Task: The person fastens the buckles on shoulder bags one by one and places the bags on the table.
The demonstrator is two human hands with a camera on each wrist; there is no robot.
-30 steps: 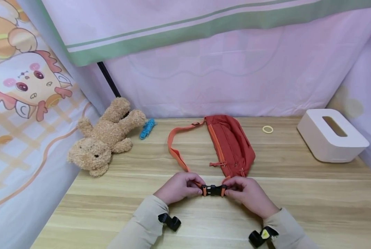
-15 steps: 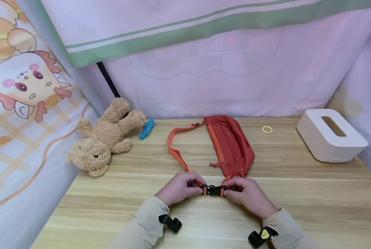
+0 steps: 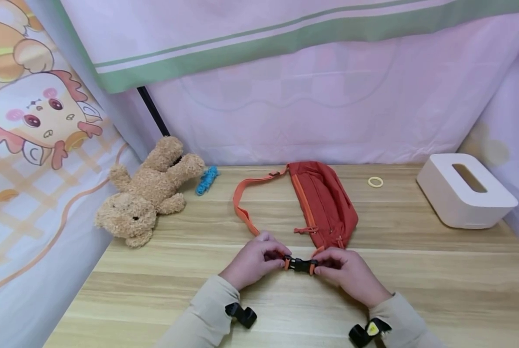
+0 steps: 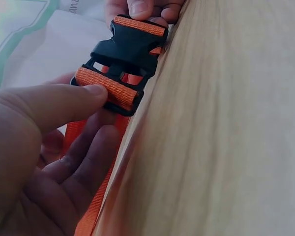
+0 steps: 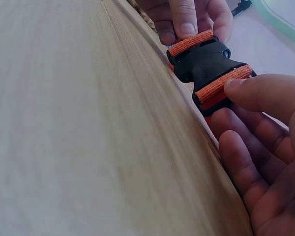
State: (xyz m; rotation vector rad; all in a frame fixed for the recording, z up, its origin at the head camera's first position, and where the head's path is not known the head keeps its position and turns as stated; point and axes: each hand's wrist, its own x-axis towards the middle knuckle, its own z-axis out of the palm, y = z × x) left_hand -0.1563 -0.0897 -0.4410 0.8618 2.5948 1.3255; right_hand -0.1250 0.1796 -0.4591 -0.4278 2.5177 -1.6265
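Observation:
A red waist bag (image 3: 324,205) lies on the wooden table, its orange strap (image 3: 241,203) curving out to the left and down to a black side-release buckle (image 3: 301,265). My left hand (image 3: 256,261) pinches the left end of the buckle, thumb on the orange webbing (image 4: 108,87). At the other end, my right hand (image 3: 350,273) pinches the buckle (image 5: 204,61) between thumb and fingers. Both buckle halves are joined in line, the left half's prongs inside the right half; whether they are fully latched I cannot tell. Left fingers hide part of the strap.
A tan teddy bear (image 3: 148,188) lies at the left, with a blue bundle of cord (image 3: 207,180) beside its foot. Towards the back right are a cream ring (image 3: 375,182) and a white tissue box (image 3: 464,193). Fabric curtains (image 3: 285,111) border the table.
My left hand has shifted slightly right and up, and the buckle's left end has tilted a little upward. My right hand keeps its grip almost unmoved.

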